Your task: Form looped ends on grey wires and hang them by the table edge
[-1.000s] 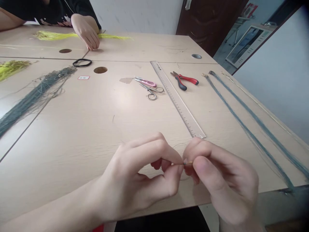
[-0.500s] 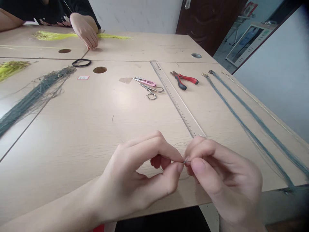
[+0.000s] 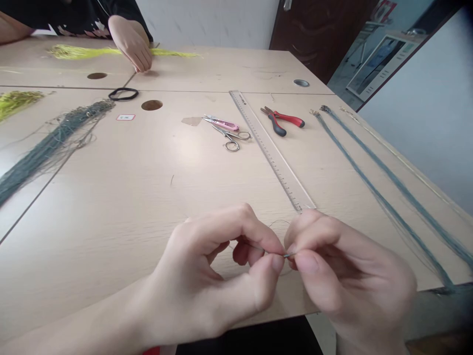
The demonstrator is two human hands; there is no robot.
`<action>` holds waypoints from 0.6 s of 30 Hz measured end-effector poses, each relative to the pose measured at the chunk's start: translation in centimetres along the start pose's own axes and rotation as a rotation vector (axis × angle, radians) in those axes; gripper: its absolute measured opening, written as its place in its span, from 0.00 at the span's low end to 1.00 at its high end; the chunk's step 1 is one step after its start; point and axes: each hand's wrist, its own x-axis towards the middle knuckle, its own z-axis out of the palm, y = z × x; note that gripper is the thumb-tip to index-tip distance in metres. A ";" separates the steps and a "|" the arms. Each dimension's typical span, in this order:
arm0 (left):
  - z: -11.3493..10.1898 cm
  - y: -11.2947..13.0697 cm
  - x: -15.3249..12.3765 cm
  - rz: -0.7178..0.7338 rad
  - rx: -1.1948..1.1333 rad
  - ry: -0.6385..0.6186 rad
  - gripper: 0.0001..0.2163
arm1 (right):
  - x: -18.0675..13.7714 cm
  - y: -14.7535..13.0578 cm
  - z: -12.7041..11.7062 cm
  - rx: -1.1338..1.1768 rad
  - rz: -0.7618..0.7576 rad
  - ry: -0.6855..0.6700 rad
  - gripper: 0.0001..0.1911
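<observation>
My two hands meet low over the worktop, which I read as a clock centred on them, twelve straight ahead. My left hand comes in from eight o'clock with its thumb and forefinger clamped on a fine teal thread. My right hand comes in from four, thumb and forefinger pressed together on the same thread just beside. Only a short bit of it shows between the two pinches, and a thin loop of it arcs out behind my fingers toward twelve.

Also at twelve lies the clear ruler, its near end just beyond my right knuckles; past it, the red-and-black pliers rest with their jaws pointing to eleven. Silver scissors lie at eleven, right up against the pink snips.

Toward two, a teal bundle runs beside a second teal bundle. Over at ten, a thicker grey-teal bundle stretches out, a black band near its far end. Farther off, around eleven, another person's hand rests over a yellow bundle.
</observation>
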 end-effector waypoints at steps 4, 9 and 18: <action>0.0 0.0 0.1 0.000 -0.008 0.003 0.05 | 0.0 0.0 0.1 0.012 0.009 0.013 0.08; 0.0 0.0 0.1 -0.002 -0.007 0.016 0.05 | 0.0 -0.1 0.1 0.017 0.022 0.011 0.08; 0.1 -0.1 0.1 0.001 -0.010 0.010 0.06 | 0.0 0.0 0.0 0.007 0.006 -0.005 0.08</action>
